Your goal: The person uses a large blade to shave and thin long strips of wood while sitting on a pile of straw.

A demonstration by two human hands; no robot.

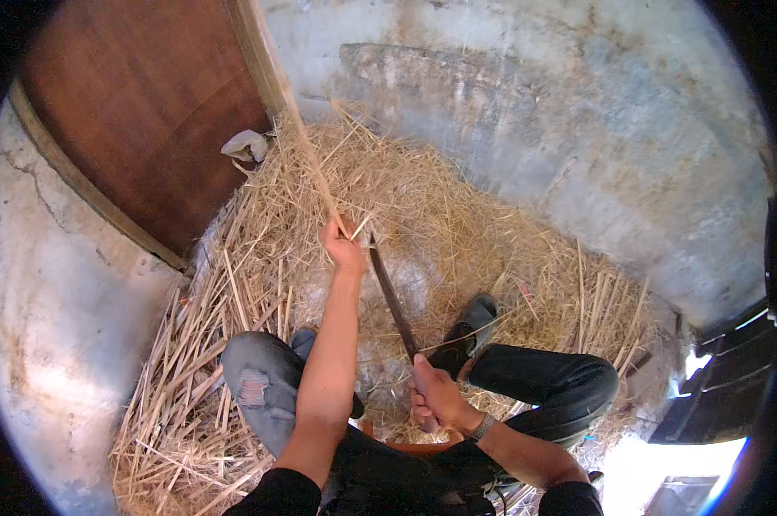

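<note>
1. The left hand (344, 245) is stretched forward, its grip closed on a thin bundle of straw stalks (313, 163) that runs up and away in a long, pale, stiff line toward the door frame.
2. The right hand (433, 394) sits lower, near the lap, its grip closed around the handle of a long knife (392, 297). The blade is dark, narrow and slightly curved, dull rather than shiny, and its tip reaches up to just beside the left hand and the held stalks.
3. A heap of loose straw (457, 224) covers the floor in front of the person: dry, yellow, tangled in the middle, with coarser, straighter stems fanned out at the left and right edges.
4. The person's knees, in grey ripped jeans (260, 387) and dark trousers, bend to either side; a grey shoe (476, 318) rests on the straw.
5. A brown, smooth wooden door (148, 112) stands at upper left, with a crumpled pale cloth (246, 144) at its foot.
6. The wall (578, 129) behind is rough, stained, grey plaster.
</note>
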